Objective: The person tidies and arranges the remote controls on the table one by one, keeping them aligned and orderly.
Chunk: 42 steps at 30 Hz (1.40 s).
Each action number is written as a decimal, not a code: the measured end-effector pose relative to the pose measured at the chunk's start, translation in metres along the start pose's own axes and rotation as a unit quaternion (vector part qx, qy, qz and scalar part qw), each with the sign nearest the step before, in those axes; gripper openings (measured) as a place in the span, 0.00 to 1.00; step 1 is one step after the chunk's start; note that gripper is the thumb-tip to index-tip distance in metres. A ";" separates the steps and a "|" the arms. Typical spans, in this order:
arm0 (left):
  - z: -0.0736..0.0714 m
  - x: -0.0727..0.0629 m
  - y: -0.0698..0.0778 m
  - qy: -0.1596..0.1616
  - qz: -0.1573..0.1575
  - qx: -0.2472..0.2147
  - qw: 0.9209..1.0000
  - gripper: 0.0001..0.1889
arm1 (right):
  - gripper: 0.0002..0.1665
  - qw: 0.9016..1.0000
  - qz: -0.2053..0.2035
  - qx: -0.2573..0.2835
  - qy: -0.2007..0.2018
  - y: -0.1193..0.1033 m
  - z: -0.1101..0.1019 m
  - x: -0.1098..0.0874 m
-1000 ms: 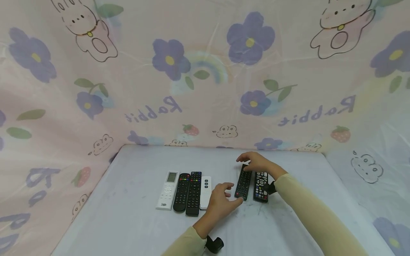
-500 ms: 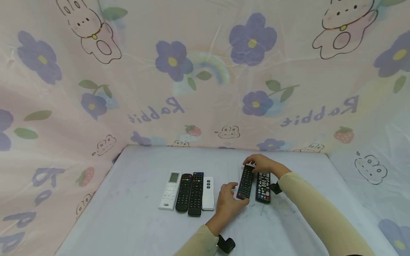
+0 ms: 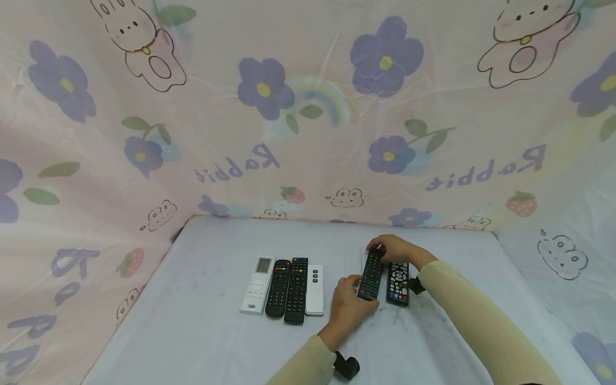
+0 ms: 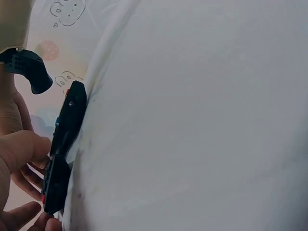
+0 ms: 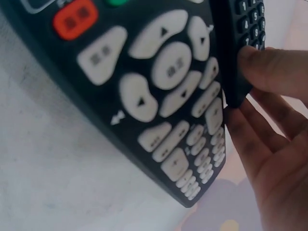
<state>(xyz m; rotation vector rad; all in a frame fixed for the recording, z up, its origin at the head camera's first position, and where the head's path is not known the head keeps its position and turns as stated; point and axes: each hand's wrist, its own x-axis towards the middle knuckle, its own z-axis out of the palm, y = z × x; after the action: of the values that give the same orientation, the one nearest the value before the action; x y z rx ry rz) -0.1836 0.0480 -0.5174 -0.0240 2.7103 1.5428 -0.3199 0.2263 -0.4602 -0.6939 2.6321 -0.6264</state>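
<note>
A slim black remote control (image 3: 370, 275) with rows of small buttons lies slightly slanted between my two hands. My right hand (image 3: 397, 249) grips its far end; in the right wrist view the thumb (image 5: 269, 70) presses the button side, with fingers around the end. At the near end, my left hand (image 3: 348, 306) holds it between thumb and fingers. The left wrist view shows that end of the remote control (image 4: 57, 185) edge-on beside the left thumb (image 4: 26, 147). Just right of it, partly under the right wrist, lies another black remote control (image 3: 398, 284) with larger pale buttons.
Left of the hands, several remotes stand in a row on the white table (image 3: 192, 331): a white one with a display (image 3: 257, 286), a rounded black one (image 3: 277, 289), a long black one (image 3: 295, 291) and a slim white one (image 3: 315, 291). A patterned curtain (image 3: 308, 160) encloses the table.
My right fingers have come down and closed on the remote control's far end. My left hand has moved right, closing in on its near end. The camera view has shifted slightly.
</note>
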 end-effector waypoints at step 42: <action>0.009 0.001 -0.003 0.061 0.018 0.042 0.997 0.30 | 0.28 0.999 0.027 0.025 -0.002 0.002 -0.002 0.005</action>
<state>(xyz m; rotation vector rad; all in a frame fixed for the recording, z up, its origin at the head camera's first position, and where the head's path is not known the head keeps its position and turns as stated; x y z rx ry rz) -0.1845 0.0546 -0.5246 -0.0704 2.8812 1.4826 -0.3257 0.2259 -0.4612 -0.6081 2.6127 -0.6720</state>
